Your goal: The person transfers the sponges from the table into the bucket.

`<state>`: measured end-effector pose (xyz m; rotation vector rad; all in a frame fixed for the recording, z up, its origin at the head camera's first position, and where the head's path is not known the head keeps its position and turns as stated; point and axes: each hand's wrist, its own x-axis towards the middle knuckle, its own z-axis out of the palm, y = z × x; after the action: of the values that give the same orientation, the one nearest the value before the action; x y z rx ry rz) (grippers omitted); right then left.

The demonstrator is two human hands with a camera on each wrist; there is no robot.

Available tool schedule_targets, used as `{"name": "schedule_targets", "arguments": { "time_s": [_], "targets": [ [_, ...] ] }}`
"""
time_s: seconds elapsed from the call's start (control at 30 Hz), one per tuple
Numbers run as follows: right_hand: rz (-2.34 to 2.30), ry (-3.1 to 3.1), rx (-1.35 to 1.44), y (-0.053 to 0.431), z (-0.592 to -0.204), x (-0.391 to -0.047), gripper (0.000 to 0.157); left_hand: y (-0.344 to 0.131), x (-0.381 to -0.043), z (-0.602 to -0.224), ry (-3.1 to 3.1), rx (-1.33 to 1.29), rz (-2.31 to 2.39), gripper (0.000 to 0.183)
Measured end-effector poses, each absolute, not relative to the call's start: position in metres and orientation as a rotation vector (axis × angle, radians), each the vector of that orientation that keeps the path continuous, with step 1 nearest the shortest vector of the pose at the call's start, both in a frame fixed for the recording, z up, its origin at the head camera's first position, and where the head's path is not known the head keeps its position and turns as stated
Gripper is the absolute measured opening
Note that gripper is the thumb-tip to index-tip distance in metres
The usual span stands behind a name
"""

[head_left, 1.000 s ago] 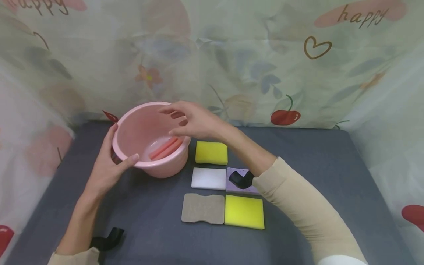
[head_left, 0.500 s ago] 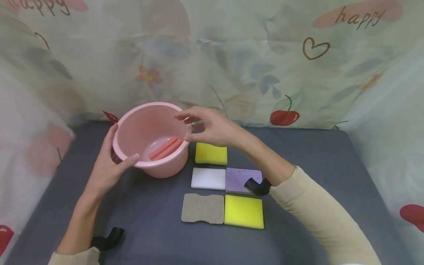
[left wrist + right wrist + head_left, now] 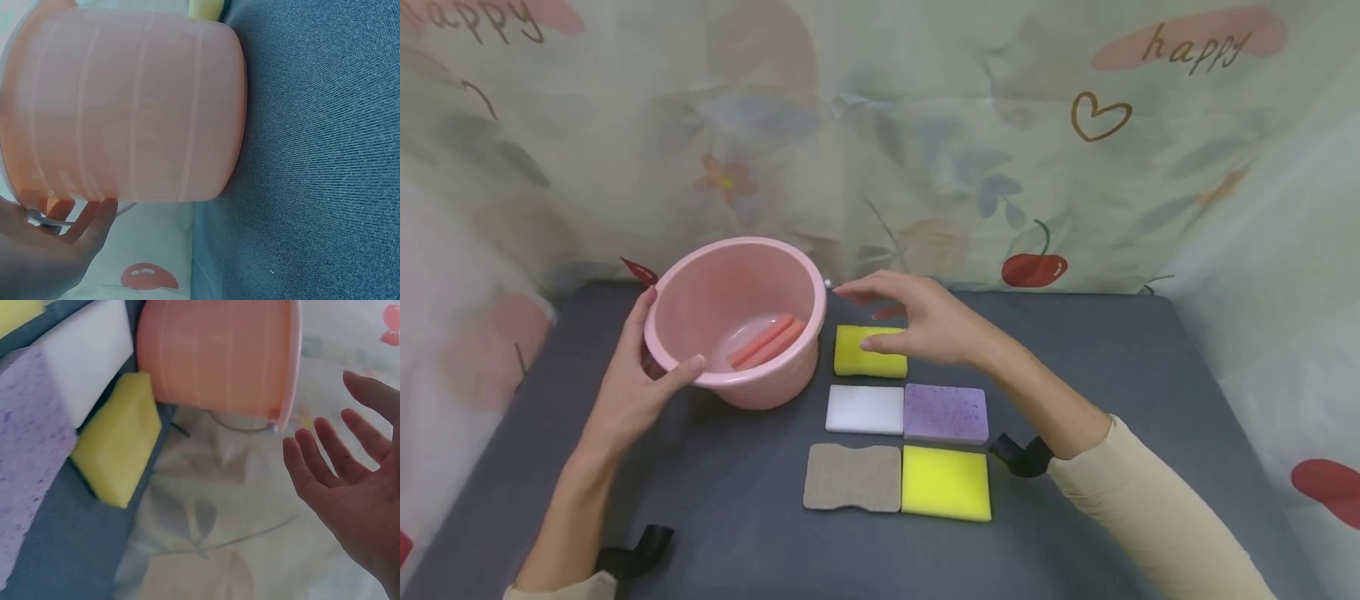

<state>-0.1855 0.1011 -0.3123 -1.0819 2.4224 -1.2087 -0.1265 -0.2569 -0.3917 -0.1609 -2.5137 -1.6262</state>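
A pink bucket [image 3: 767,383] stands at the back left of the table. My left hand [image 3: 632,383] grips its left rim, the thumb lying over the front edge. In the left wrist view, that hand's fingers rest against the pink wall, near a thin wire handle [image 3: 56,221]. Two coral-pink slabs [image 3: 767,342] lie together on the bucket's floor. My right hand [image 3: 928,321] hovers right of the bucket, above a yellow sponge [image 3: 871,362]. Its fingers are spread and loosely bent, with nothing between them, as the right wrist view also shows.
A white sponge [image 3: 865,410] touches a purple speckled sponge [image 3: 946,413] in the middle row. Nearer, a grey notched sponge [image 3: 852,477] sits beside a bright yellow one [image 3: 946,483]. A patterned curtain [image 3: 925,167] hangs behind the dark table cloth [image 3: 730,517].
My right hand has moved from over the bucket's opening to the right, away from its rim. The left hand keeps its hold. The head view has shifted slightly.
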Motion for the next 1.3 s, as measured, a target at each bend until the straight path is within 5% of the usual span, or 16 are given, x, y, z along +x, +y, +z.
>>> {"name": "schedule_targets", "arguments": {
  "time_s": [1.3],
  "targets": [
    [-1.123,2.642,-0.918,0.205,-0.400,-0.135,0.063,-0.255,-0.126,-0.392,-2.487,-0.166,-1.647,0.098]
  ]
}}
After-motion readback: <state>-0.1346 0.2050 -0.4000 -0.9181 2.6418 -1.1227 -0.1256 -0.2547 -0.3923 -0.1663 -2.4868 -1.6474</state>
